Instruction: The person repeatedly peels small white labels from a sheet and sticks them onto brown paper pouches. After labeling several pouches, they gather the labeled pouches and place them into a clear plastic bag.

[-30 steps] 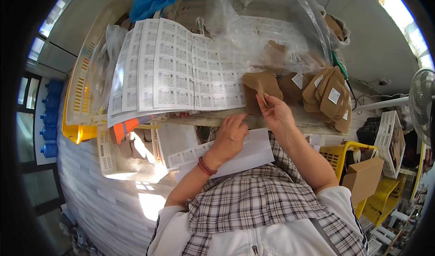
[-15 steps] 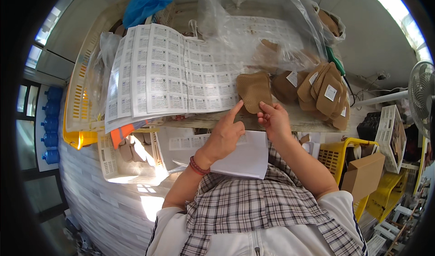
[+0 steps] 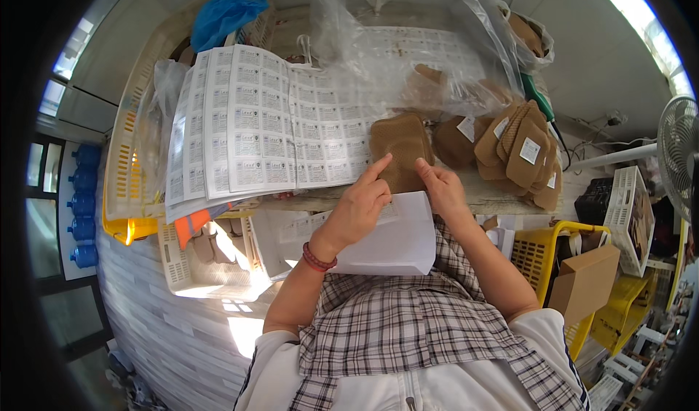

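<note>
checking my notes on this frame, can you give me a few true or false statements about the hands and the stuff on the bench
1. The left hand points its index finger onto the brown pad. True.
2. The right hand holds a blue bag. False: it rests at the brown pad's lower edge; the blue bag lies far off at the back.
3. Sheets of small labels lie left of the brown pad. True.
4. The pile of tagged brown pads lies to the left of the hands. False: it lies to their right.
5. A red band sits on the left wrist. True.
</note>
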The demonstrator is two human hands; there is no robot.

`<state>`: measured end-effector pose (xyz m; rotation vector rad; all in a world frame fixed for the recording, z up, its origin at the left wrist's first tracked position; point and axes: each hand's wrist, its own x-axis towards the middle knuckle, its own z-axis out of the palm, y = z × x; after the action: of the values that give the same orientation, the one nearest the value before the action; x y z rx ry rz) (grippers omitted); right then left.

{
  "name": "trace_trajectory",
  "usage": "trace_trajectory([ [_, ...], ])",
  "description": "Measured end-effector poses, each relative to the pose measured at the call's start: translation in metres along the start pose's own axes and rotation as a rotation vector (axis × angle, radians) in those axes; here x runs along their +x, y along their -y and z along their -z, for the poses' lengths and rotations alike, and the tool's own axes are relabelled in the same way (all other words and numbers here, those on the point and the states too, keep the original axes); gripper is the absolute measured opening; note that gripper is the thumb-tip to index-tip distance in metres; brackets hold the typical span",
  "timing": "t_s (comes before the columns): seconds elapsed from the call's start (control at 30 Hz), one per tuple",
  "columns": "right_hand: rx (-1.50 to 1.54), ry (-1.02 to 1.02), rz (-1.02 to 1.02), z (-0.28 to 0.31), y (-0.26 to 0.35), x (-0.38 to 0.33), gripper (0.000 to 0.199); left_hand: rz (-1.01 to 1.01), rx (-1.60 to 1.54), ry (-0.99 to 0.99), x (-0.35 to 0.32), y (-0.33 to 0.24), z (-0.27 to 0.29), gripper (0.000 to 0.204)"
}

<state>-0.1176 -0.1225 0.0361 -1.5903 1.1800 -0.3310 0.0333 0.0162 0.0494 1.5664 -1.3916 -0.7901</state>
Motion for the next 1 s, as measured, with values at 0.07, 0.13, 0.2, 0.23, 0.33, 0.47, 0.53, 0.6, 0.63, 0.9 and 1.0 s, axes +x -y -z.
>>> trace_trajectory([
  [0.07, 0.123, 0.024, -0.002, 0.003, -0.014, 0.014, 0.05, -0.004, -0.01, 0.035, 0.001, 0.0, 0.002, 0.015],
  [0.13, 0.113, 0.101, 0.02, 0.016, -0.009, 0.027, 0.05, -0.005, -0.018, 0.056, 0.001, 0.001, 0.003, 0.014],
  [0.2, 0.295, 0.131, -0.06, 0.024, 0.008, 0.03, 0.044, -0.006, -0.025, 0.068, 0.001, 0.002, 0.004, 0.014],
  [0.23, 0.385, 0.145, -0.1, 0.026, 0.015, 0.033, 0.041, 0.0, -0.029, 0.077, 0.002, 0.001, 0.005, 0.014],
  [0.33, 0.509, 0.152, 0.077, 0.015, 0.019, 0.041, 0.029, -0.035, -0.004, 0.08, 0.005, -0.002, 0.009, 0.014],
  [0.47, 0.402, 0.079, 0.318, 0.003, -0.001, 0.068, 0.03, -0.113, 0.065, 0.039, 0.009, 0.004, 0.008, 0.013],
  [0.53, -0.031, -0.091, 0.32, -0.002, 0.002, 0.065, 0.03, -0.137, 0.167, -0.002, 0.01, 0.009, 0.005, 0.012],
  [0.6, -0.323, -0.217, 0.33, -0.008, 0.004, 0.062, 0.029, -0.196, 0.368, -0.064, 0.01, 0.016, 0.0, 0.012],
  [0.63, -0.357, -0.225, 0.344, -0.009, 0.004, 0.06, 0.028, -0.18, 0.378, -0.05, 0.01, 0.015, -0.001, 0.011],
  [0.9, -0.845, -0.263, 0.414, -0.007, 0.021, 0.054, 0.024, -0.194, 0.481, 0.066, 0.01, 0.013, -0.016, 0.01],
  [1.0, -0.889, -0.304, 0.611, 0.021, 0.07, 0.047, 0.021, -0.188, 0.514, 0.078, 0.009, 0.016, -0.013, 0.008],
])
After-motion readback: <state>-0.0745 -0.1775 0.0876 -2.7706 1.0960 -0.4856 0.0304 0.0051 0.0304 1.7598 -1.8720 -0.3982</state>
